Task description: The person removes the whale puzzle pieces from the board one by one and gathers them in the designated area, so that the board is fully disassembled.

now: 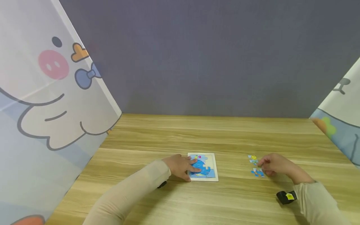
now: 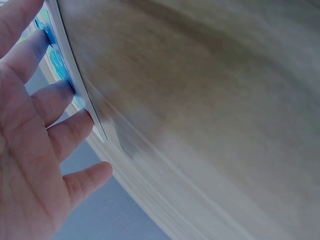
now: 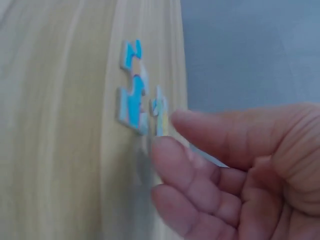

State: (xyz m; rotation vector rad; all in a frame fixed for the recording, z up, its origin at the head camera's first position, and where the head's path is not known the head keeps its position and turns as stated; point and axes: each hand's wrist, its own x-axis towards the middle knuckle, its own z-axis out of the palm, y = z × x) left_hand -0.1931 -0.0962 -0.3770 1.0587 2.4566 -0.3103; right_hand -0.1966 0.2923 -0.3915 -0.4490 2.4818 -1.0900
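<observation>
A square jigsaw puzzle with a white frame [image 1: 216, 168] lies on the table, several blue pieces fitted in it and a bare cream patch at its upper right. My left hand [image 1: 180, 166] rests on its left side, fingers spread; in the left wrist view the fingertips [image 2: 85, 120] reach its edge. To the right, loose puzzle pieces lie flat: one with a yellow sun [image 1: 253, 157] and a blue one [image 1: 257, 172] nearer me. Beside them is my right hand [image 1: 274, 164], thumb and fingers bent with a gap between, nothing visibly held.
Wood-grain table [image 1: 233, 200] stretches under both hands. A dark grey panel [image 1: 213, 62] stands along the back edge, with cartoon-printed sheets [image 1: 64, 93] at the sides. A black strap device [image 1: 285, 197] is on the right wrist.
</observation>
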